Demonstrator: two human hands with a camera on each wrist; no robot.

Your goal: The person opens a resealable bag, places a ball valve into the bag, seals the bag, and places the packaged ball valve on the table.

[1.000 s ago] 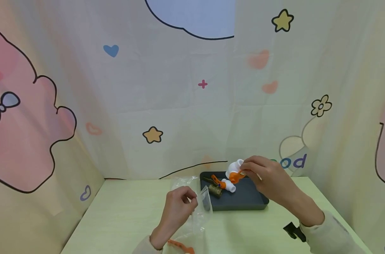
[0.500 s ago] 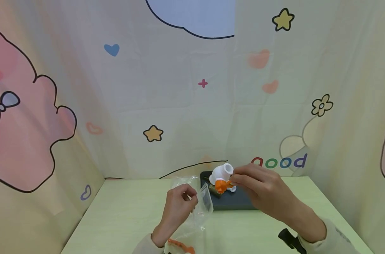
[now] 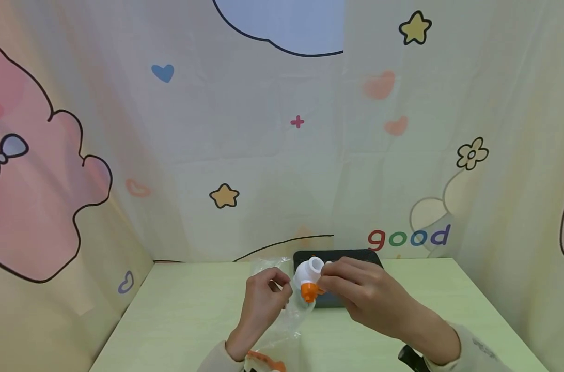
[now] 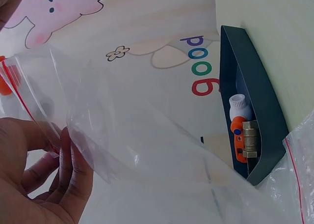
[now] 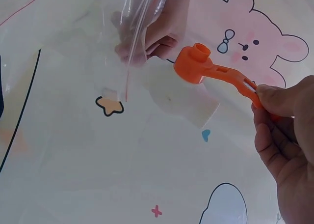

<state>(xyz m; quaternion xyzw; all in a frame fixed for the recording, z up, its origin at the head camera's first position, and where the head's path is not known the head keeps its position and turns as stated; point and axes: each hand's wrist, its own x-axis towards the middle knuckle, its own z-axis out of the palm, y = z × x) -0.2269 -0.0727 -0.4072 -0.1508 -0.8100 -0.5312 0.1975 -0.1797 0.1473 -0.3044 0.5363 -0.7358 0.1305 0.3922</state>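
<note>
My right hand (image 3: 375,297) pinches the orange lever handle (image 5: 225,72) of a white plastic ball valve (image 3: 305,274), holding it in the air. The valve's white body is close to the mouth of a clear zip bag (image 4: 127,140); whether it is inside the bag cannot be told. My left hand (image 3: 265,299) pinches that bag near its red zip line, between thumb and fingers. Seen from the left wrist, the bag hangs spread out, and only an orange bit of the valve shows at the left edge.
Behind the hands stands a dark grey tray (image 4: 269,116). Inside it lie another white valve (image 4: 239,107) with an orange handle and a brass-coloured fitting (image 4: 250,137). Another clear bag (image 4: 299,160) lies beside the tray. An orange-handled piece (image 3: 267,360) is near the table's front.
My right hand has carried the valve left and down from above the tray to the bag opening. The left hand has stayed nearly still, holding the bag.
</note>
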